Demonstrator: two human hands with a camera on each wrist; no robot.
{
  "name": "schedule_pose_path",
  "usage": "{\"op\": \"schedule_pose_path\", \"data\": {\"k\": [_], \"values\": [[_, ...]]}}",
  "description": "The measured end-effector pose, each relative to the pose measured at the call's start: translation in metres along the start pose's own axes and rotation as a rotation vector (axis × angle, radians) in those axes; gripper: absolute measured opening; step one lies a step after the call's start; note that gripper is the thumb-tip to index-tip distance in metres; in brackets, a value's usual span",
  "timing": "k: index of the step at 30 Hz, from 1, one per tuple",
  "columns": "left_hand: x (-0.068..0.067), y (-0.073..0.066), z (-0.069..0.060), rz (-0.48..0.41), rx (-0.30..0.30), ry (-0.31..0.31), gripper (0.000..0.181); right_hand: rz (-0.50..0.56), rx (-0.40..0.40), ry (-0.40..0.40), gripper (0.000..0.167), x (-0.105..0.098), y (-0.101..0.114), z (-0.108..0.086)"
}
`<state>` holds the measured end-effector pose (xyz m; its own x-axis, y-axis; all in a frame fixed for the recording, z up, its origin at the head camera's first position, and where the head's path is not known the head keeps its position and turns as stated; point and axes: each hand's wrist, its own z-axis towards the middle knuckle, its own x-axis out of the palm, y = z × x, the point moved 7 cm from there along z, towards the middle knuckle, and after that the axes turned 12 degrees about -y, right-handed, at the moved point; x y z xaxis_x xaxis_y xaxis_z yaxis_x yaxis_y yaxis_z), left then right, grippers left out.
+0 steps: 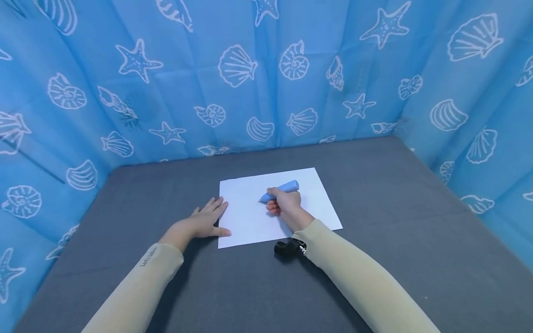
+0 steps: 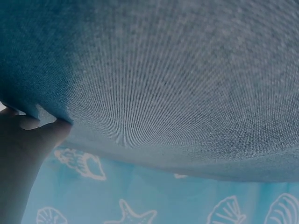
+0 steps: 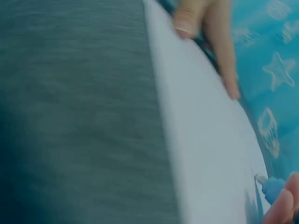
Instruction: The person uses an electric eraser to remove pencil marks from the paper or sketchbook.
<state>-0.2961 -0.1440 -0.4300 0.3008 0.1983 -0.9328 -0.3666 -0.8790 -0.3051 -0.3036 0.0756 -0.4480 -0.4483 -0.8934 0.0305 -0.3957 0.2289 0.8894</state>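
Observation:
A white sheet of paper (image 1: 245, 226) lies on the grey cloth-covered table. My left hand (image 1: 205, 221) rests at its left edge, fingers spread and the thumb on the paper. In my right hand (image 1: 287, 203) I hold a thick light-blue pen (image 1: 289, 186), its narrow tip pointing down and left at the middle of the sheet. The right wrist view shows the pen (image 3: 273, 188) with its tip at the paper (image 3: 201, 140) and a shadow beside it. No clear mark shows on the sheet. The left wrist view has only part of the left hand (image 2: 28, 140), dark.
A blue curtain (image 1: 258, 92) with white shells and starfish hangs behind and beside the table (image 1: 233, 291). A black object (image 1: 287, 248) with a small metal part is at the right sleeve's cuff, near the paper's front edge.

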Motion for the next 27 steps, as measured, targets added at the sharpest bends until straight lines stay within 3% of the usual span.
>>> {"op": "schedule_pose_path", "data": {"k": [11,27], "values": [[0.0026,0.0008,0.0029,-0.007,0.005,0.007,0.099,-0.037,-0.016,0.038,0.023,0.0032,0.0005,0.0012],[0.001,0.0011,0.0017,-0.002,0.006,0.01,0.099,-0.036,-0.026,0.025,0.022,-0.0013,0.0024,0.0005]]}}
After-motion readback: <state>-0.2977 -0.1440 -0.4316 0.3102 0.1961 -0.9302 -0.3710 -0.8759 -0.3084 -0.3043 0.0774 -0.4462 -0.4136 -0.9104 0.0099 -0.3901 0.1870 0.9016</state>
